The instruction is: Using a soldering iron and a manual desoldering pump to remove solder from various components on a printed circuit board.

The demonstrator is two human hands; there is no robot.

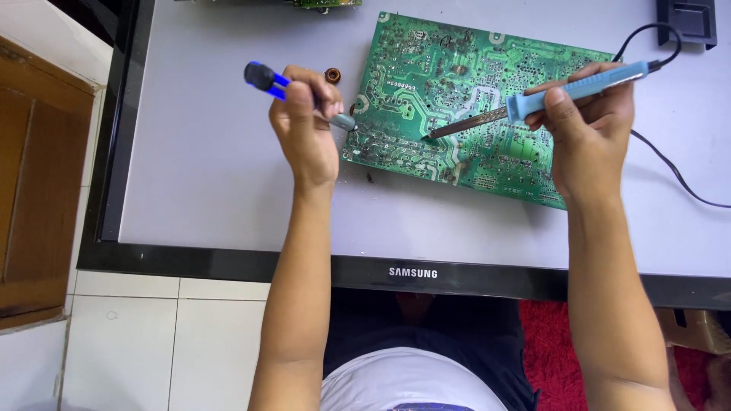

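Head view: iron cord (pixel 678 171) cut off

circuit board (pixel 464 106): green, pale silver-white traces and solder dots | soldering iron (pixel 567 91): light blue handle, dark metal tip, black cord | desoldering pump (pixel 293 91): blue body, black knob, grey nozzle | flat panel (pixel 205 152): pale grey, black frame | rug (pixel 544 342), lower right: red | cabinet (pixel 38 190), left edge: brown wood

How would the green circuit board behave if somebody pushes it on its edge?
The green circuit board looks thin, flat and stiff, so it would probably slide as one piece over the smooth grey surface. It seems light. Neither hand presses it down, so it may shift easily.
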